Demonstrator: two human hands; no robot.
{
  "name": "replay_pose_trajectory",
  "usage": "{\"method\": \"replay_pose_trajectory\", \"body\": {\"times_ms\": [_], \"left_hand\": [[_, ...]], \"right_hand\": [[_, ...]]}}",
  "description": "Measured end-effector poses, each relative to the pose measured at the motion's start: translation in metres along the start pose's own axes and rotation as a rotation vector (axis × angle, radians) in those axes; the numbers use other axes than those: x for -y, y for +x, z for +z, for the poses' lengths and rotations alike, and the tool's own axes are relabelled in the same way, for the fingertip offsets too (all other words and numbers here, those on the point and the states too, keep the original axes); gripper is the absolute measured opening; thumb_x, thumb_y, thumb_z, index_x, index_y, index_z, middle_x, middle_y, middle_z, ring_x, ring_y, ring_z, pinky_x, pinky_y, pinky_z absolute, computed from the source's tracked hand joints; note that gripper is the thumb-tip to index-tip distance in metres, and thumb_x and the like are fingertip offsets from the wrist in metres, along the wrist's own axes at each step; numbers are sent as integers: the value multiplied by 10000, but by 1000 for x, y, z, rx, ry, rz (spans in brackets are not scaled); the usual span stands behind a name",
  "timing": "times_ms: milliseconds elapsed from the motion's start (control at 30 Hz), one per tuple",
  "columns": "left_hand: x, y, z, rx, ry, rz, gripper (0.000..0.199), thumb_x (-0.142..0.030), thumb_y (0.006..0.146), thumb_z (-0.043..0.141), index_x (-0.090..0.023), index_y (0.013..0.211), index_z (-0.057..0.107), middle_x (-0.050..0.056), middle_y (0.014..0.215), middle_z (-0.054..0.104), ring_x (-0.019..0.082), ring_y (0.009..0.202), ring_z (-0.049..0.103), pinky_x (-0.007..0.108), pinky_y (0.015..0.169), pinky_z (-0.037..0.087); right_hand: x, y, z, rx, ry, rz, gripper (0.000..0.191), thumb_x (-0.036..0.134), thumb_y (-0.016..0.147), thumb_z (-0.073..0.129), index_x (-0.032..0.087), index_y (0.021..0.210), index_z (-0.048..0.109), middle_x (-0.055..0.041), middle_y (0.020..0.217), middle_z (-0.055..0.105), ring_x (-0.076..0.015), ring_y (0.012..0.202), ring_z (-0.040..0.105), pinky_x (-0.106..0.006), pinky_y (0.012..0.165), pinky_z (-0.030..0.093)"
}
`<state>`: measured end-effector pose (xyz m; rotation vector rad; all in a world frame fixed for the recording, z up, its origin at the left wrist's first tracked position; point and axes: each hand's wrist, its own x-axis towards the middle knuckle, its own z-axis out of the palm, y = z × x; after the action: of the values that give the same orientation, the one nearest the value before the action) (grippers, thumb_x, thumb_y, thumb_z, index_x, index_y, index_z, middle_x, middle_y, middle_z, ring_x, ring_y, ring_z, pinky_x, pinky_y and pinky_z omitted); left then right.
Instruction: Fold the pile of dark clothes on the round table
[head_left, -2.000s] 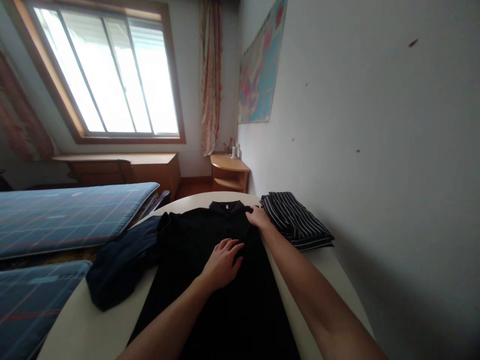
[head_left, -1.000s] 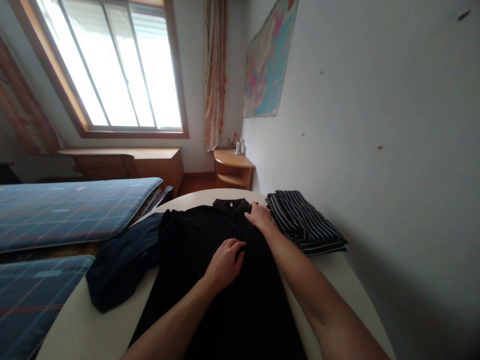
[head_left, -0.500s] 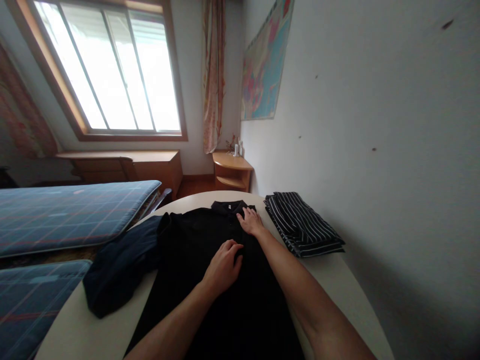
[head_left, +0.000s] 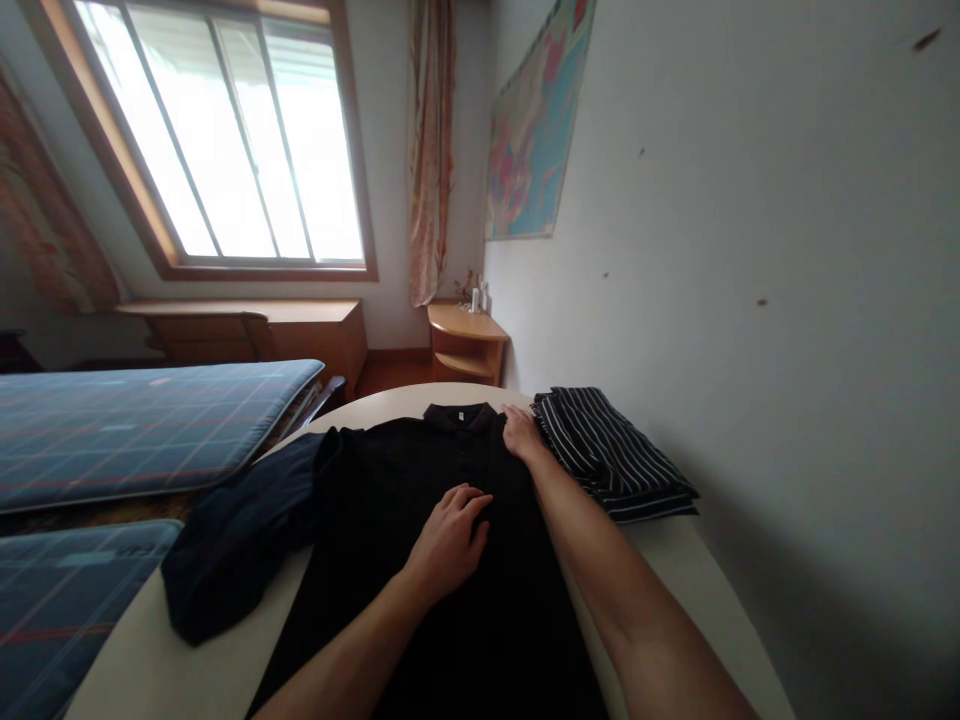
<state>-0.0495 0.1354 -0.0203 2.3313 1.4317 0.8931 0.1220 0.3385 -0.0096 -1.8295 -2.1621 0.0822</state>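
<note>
A black polo shirt point(head_left: 420, 470) lies spread on a round, pale table point(head_left: 390, 400), its collar with a small white label at the far end. My left hand point(head_left: 450, 535) rests on the shirt's front, fingers loosely stretched and slightly bent. At the shirt's right shoulder edge is my right hand point(head_left: 520, 432), fingers extended over the cloth and partly turned from view. The shirt's right sleeve does not show. Just right of that hand sits a folded black-and-white striped garment point(head_left: 615, 450).
Dark blue cloth point(head_left: 240, 545) lies on the table's left side, against the shirt's left sleeve. Beyond the table edge are plaid mattresses point(head_left: 150, 420). A wall point(head_left: 787, 430) rises close on the right. A wooden corner shelf point(head_left: 465, 322) stands behind.
My right hand has slid right from beside the collar to the shoulder edge, and the cloth there looks drawn in. My left hand stays nearly in place.
</note>
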Motion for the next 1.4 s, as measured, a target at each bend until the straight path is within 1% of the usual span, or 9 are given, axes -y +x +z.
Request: {"method": "replay_pose_trajectory", "body": {"times_ms": [133,333,500,633,833,967,1167,1267,1400], "left_hand": [[0,0,1,1,8,-6,375,-206,913,505,-223,1275,598,75,1303,579,249,1293,466,435,1115,393],[1,1,1,-1,-9,-8,379,-195,916,489,-237,1274,608,72,1290,579,247,1288,466,431,1111,401],[4,3,4,-35,-39,-16,398,-144,889,498,-225,1260,617,81,1238,588,234,1225,517,419,1086,428],[6,2,6,-63,-47,-30,382,-124,888,481,-205,1231,629,90,1222,585,223,1201,542,405,1081,436],[5,0,7,-55,29,-31,387,-158,901,467,-200,1254,618,96,1282,576,230,1260,519,407,1106,418],[4,0,9,-5,147,-34,441,-193,918,452,-190,1342,570,101,1435,510,266,1394,397,456,1160,340],[-2,-1,4,88,247,-43,476,-271,935,450,-209,1404,513,77,1517,441,253,1434,342,449,1175,303],[-5,-1,1,138,282,-54,502,-325,943,449,-225,1434,476,60,1560,374,251,1459,289,466,1189,261],[-7,0,0,186,320,-86,507,-353,954,418,-256,1451,447,32,1591,307,258,1481,224,512,1199,201]], "right_hand": [[-1,7,-9,13,-46,-65,528,70,913,366,149,1415,510,-115,1428,529,-234,1334,415,-342,1125,269],[5,11,-20,-29,-82,-75,372,169,970,366,170,1139,697,-145,1223,626,-265,1211,471,-343,993,383],[12,12,-22,-114,-71,-2,401,234,1016,295,196,1247,621,-141,1275,557,-231,1139,521,-322,964,389],[15,10,-14,-62,-53,44,385,217,1007,318,214,1258,609,-113,1252,583,-201,1088,569,-291,938,400],[19,3,-9,14,-67,81,414,157,948,355,175,1263,623,-152,1293,589,-279,1188,520,-372,969,391],[28,-8,-7,32,-59,64,479,225,990,261,101,1373,521,-196,1412,509,-296,1285,448,-412,1051,322],[30,-27,4,158,30,41,676,524,1005,225,94,1519,316,-135,1597,269,-289,1462,220,-459,1162,175],[33,-44,-2,63,73,28,641,484,1016,196,88,1457,439,-143,1574,320,-284,1459,241,-452,1178,143],[50,-90,-19,-66,124,-89,567,392,1005,259,72,1387,530,-146,1517,423,-249,1397,369,-364,1162,236]]}}
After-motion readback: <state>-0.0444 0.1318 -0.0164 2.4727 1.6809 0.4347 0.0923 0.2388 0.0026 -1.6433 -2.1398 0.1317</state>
